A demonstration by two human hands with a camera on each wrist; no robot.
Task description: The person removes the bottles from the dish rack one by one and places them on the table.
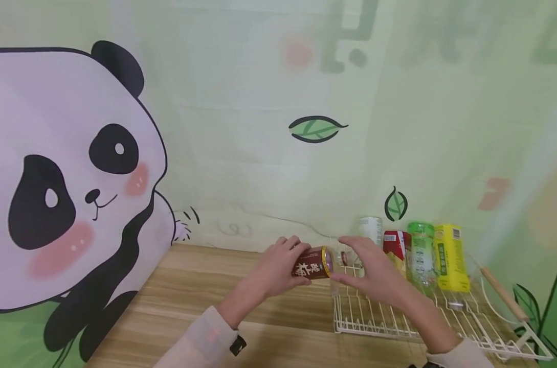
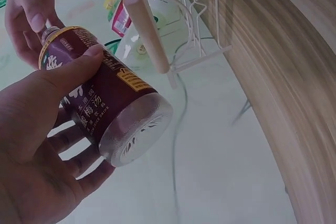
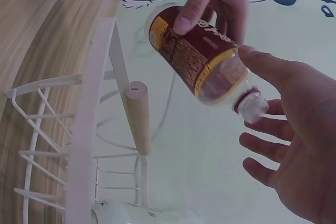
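Note:
A clear plastic drink bottle [image 1: 312, 263] with a dark maroon label and yellow bands lies tilted in the air over the table's back part. My left hand [image 1: 278, 266] grips it round the label, thumb on one side and fingers on the other. In the left wrist view the clear base of the bottle [image 2: 136, 129] faces the camera. My right hand [image 1: 375, 271] is at the neck end, its fingers spread and loosely bent. The right wrist view has its thumb by the shoulder of the bottle [image 3: 194, 51], with fingers beside the clear mouth and dark red neck ring.
A white wire rack [image 1: 352, 327] with a wooden handle [image 1: 504, 294] stands on the wooden table [image 1: 191, 286] at right. In it are a pale can [image 1: 371, 228], a red packet [image 1: 395, 245], a green-capped bottle [image 1: 421, 250] and a yellow carton [image 1: 450, 255]. A panda-printed cloth hangs behind.

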